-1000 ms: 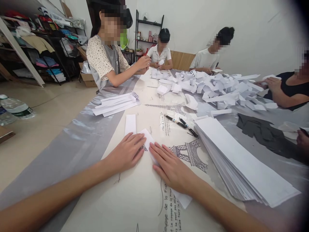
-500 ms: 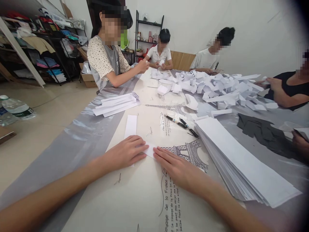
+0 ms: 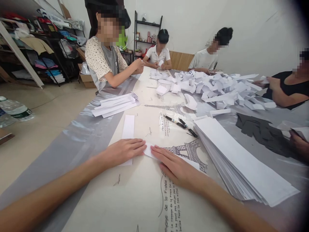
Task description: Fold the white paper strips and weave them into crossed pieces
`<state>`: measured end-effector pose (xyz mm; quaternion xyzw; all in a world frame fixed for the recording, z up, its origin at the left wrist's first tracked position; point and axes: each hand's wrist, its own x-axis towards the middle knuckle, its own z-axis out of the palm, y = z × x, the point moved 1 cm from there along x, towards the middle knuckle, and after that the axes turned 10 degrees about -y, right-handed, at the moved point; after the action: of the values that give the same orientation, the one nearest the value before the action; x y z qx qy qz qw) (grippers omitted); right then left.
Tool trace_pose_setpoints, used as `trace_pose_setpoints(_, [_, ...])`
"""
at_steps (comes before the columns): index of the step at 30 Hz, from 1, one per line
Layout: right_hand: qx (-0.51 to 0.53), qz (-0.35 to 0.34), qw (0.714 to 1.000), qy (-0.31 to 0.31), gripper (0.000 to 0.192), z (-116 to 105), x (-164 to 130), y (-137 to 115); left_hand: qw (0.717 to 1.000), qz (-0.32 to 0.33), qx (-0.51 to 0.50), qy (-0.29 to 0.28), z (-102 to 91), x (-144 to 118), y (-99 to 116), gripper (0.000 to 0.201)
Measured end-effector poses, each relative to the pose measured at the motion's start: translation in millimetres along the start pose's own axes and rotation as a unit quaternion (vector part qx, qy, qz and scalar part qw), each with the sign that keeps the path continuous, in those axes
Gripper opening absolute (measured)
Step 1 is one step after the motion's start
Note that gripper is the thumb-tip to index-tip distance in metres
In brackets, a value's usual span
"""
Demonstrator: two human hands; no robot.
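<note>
Two white paper strips lie in front of me on the printed tablecloth. My left hand (image 3: 126,150) rests flat, fingers stretched out, across the upright paper strip (image 3: 128,125), whose ends show above and below it. Its fingertips reach the left end of a slanting paper strip (image 3: 148,150). Over that second strip lies my right hand (image 3: 172,163), palm down with straight fingers. The strip's far end emerges to the right of the knuckles, and its middle is hidden. Neither hand wraps round anything.
A stack of long paper sheets (image 3: 238,154) lies to the right, with pens (image 3: 181,122) beside it. Beyond are a heap of folded paper pieces (image 3: 212,85) and a smaller pile of strips (image 3: 116,104). Black cloth (image 3: 259,130) lies at right. Several people sit around the table.
The slanting strip now shows to the right of my right hand, where it was covered before. My right hand has shifted slightly left, and my left hand lies flatter.
</note>
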<state>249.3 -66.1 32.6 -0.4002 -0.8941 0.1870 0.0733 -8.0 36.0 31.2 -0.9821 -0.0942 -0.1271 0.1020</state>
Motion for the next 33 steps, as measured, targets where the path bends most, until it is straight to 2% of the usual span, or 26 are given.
trace_pose_setpoints(2, [0.018, 0.003, 1.000, -0.001, 0.054, -1, 2, 2, 1.000, 0.004, 0.006, 0.002, 1.4, 0, -2, 0.023])
trace_pose_setpoints(7, [0.037, -0.004, 0.999, 0.003, 0.051, -5, 3, 6, 0.998, 0.013, 0.046, -0.035, 1.6, -4, -1, 0.026])
trace_pose_setpoints(10, [0.041, 0.012, 0.999, 0.024, 0.047, -6, 5, 6, 0.999, 0.023, 0.038, -0.025, -0.5, -5, 2, 0.030])
trace_pose_setpoints(15, [0.003, 0.017, 0.995, 0.102, 0.028, -4, 9, 2, 0.994, -0.061, -0.086, 0.014, 0.7, -1, 10, 0.022])
trace_pose_setpoints(22, [-0.021, 0.028, 0.995, 0.091, 0.023, -11, 7, 1, 0.989, -0.082, -0.121, 0.023, 1.8, 1, 17, 0.025])
trace_pose_setpoints(25, [-0.040, 0.062, 0.994, 0.086, 0.029, -17, 2, 6, 0.977, -0.125, -0.171, 0.023, -2.9, 0, 13, 0.024])
trace_pose_setpoints(27, [-0.030, 0.095, 0.993, 0.070, 0.035, -22, -2, 8, 0.952, -0.177, -0.250, -0.003, -6.3, 0, 9, 0.022])
trace_pose_setpoints(29, [-0.005, 0.125, 0.991, 0.052, 0.036, -29, -6, 8, 0.908, -0.235, -0.346, -0.012, -10.0, 1, 6, 0.017])
trace_pose_setpoints(33, [0.065, 0.130, 0.988, 0.050, 0.037, -40, -12, 5, 0.776, -0.309, -0.547, 0.048, -19.8, 8, 2, 0.021])
